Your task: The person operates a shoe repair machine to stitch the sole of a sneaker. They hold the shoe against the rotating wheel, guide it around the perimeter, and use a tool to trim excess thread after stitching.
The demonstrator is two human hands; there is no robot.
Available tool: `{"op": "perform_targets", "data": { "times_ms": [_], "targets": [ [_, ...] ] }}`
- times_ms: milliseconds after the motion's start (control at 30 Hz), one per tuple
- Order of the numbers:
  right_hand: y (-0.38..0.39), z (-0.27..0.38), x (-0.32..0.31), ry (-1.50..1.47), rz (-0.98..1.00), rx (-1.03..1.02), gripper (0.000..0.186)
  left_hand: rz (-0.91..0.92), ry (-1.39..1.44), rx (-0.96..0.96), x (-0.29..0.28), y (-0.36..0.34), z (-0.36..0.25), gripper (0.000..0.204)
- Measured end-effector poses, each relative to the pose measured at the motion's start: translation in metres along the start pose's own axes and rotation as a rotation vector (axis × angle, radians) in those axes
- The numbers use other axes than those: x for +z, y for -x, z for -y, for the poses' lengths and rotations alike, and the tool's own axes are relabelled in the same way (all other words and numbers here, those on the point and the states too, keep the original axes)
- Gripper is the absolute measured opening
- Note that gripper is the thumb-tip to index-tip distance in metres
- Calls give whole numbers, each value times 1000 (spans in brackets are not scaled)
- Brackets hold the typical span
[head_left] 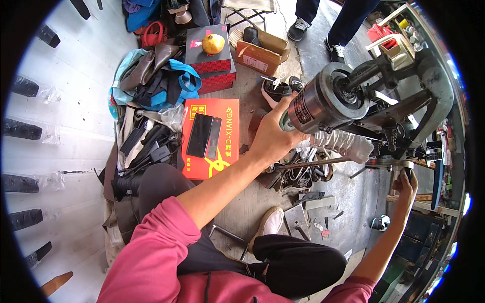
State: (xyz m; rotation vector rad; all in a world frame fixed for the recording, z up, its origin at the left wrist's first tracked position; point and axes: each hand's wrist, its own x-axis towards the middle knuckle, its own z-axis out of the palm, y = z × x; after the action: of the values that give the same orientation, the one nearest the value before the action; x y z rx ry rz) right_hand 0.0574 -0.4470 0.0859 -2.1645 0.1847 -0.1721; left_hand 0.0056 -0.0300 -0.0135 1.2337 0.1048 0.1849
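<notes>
Both hands are busy at the machine (348,98), and from the left it's the left hand (277,132) first: fingers bent round the left end of its metal drum (316,103), thumb up along the side, a firm-looking hold. Over to the right hand (405,187), below the machine's right part, fingers curled in tight on the small handle (408,173) at the edge of the flat wheel (386,162).

Now the containers, and farthest left of the machine sits a blue bag (188,80), slumped, dark cloth (164,91) bulging out of it. Nearer the machine, though well apart from it, a flat red box (199,164) carries a black phone (200,136) on top, with a slim dark strip (214,137) beside the phone; what's inside the box, I can't tell. Up and left of the machine, there's a black-and-red box (214,69) with a round yellow fruit (212,44) sitting on it. Closer in, above the machine's left end, a cardboard box (257,59) stands with its top flaps apart, a dark object (251,34) showing in it.

And the machine itself? Right up against the left hand, stretching away to that hand's right, while its wheel meets the right hand's fingertips, the drum lying up and left of them.
</notes>
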Motion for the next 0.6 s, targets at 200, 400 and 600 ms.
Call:
{"op": "perform_targets", "data": {
  "times_ms": [200,400,600],
  "targets": [
    [-46,-101,-17,-56,-100,189,9,20,-161,52,-7,-1,-2,78],
    [3,-96,63,-52,240,322,15,65,-166,88,-11,-4,-5,78],
    [33,2,48,-28,194,33,22,138,-118,42,-11,-4,-12,79]
  ]
}}
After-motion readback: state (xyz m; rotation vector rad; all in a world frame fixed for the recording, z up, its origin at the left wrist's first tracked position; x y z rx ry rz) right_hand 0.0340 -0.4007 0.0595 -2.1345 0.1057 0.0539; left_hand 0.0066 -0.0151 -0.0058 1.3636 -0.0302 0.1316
